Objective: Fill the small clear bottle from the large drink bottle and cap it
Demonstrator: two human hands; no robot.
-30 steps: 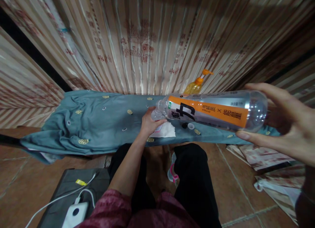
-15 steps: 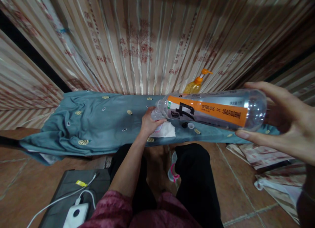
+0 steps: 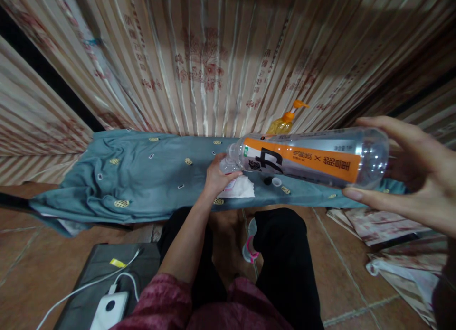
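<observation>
Clear plastic, one large bottle (image 3: 306, 159) with an orange label lies almost level in the air, held up near the camera, its base in the right hand (image 3: 409, 178) and its open neck pointing left and slightly down. That hand grasps it with fingers curled over the top of the base and the thumb pressed along the underside. The neck ends right above the left hand (image 3: 215, 178), which rests on the near edge of a low surface covered by one blue-grey cloth (image 3: 142, 178). The left hand's fingers are bent around something small beneath the bottle mouth; what it is cannot be made out, and the bottle hides part of the hand.

One white tissue (image 3: 240, 187) lies on the cloth just right of the left hand. Two small caps sit side by side further right, one dark (image 3: 267, 181) and one white (image 3: 276, 181), partly screened by the bottle. One yellow pump bottle (image 3: 285, 122) stands at the far edge against the pleated curtain (image 3: 213, 59), its lower half behind the held bottle.

Nearer, on the tiled floor, one white power bank (image 3: 109, 311) with a white cable (image 3: 89, 285) rests on a dark pad at the left. Papers (image 3: 377, 223) lie on the floor at the right.
</observation>
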